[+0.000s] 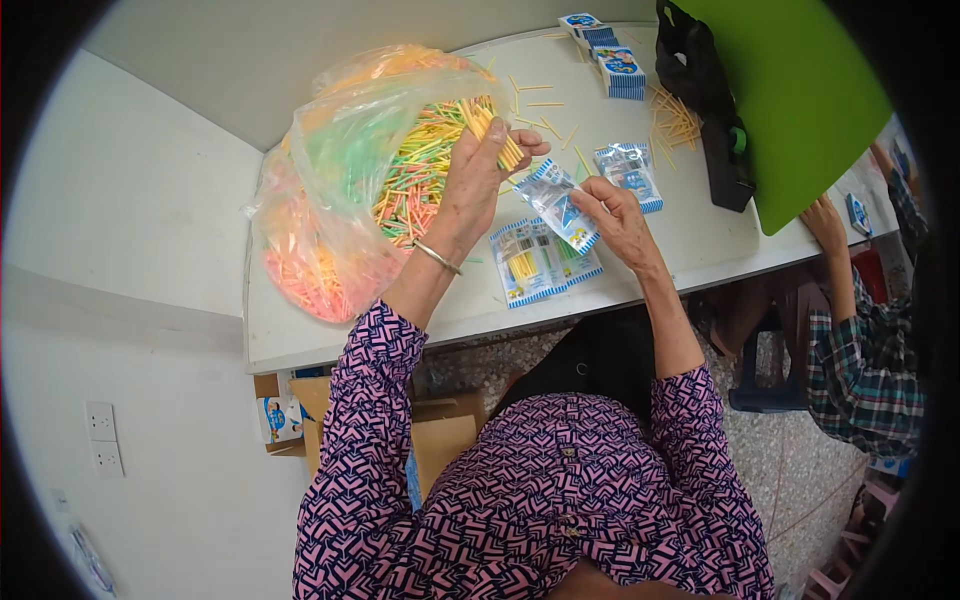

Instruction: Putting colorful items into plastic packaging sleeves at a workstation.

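A white table (300, 340) is seen from above, pushed into a corner where plain pale walls meet; a double wall socket (103, 438) is set low on the left wall, and a speckled stone-like floor (780, 470) is visible under the table's front edge. Cardboard boxes (440, 430) are stored beneath the table. A large clear plastic bag (340, 180) filled with thin sticks in green, yellow, orange and pink is laid on the table's left part. A small bundle of yellow sticks (488, 128) is clamped between the thumb and fingers of the left hand (475, 175), just above the bag's open mouth. A small clear and blue packet (553, 203) is pinched at its lower end by the closed fingertips of the right hand (618, 215). Filled packets (540, 262) are laid flat near the table's front edge, just below the hands, and another packet (628, 172) is placed just beyond the right hand. Loose sticks (672, 118) are scattered further back, beside stacked small blue boxes (605, 55), a black device (725, 160) and a green board (800, 100). At the right edge, another person's hand (825, 222) in a plaid sleeve is rested on the table.
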